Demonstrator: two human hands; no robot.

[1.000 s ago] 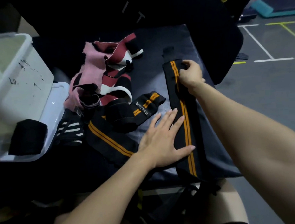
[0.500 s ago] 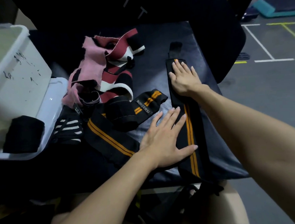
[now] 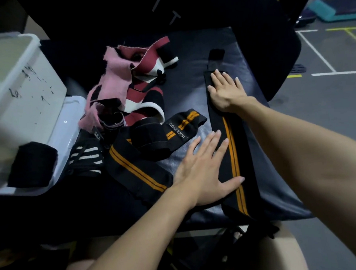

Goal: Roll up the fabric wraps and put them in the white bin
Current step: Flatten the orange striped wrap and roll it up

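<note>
Both my hands lie flat on the long wrap (image 3: 232, 153), black with 2 orange stripes, stretched near-to-far along the right side of the bench (image 3: 277, 191). My right hand (image 3: 226, 92) presses the far part, fingers straight and together, fingertips close to the wrap's far end, where a black tab (image 3: 216, 53) sticks out beyond it. My left hand (image 3: 203, 170) presses the near part, fingers spread, thumb across the stripes. The 2 hands are well apart, neither gripping anything. The wrap's near end drops over the bench edge toward my lap.

Left of my left hand sits a second wrap (image 3: 137, 169), also black with orange stripes, loosely folded, its label reading BOKEERSI. Farther left and back lies a tangle of pink wrap (image 3: 113, 76) and a maroon-and-white wrap (image 3: 149, 54). Near those, a black wrap with white stripes (image 3: 86, 157).

The white bin (image 3: 28, 96) stands at the far left, tilted in my view, dark scribbles on its side. Its lid (image 3: 65, 135) lies beside it, and 1 black roll (image 3: 31, 163) rests on that lid, just beside the bin. Grey floor (image 3: 325, 108) with painted lines shows far right.
</note>
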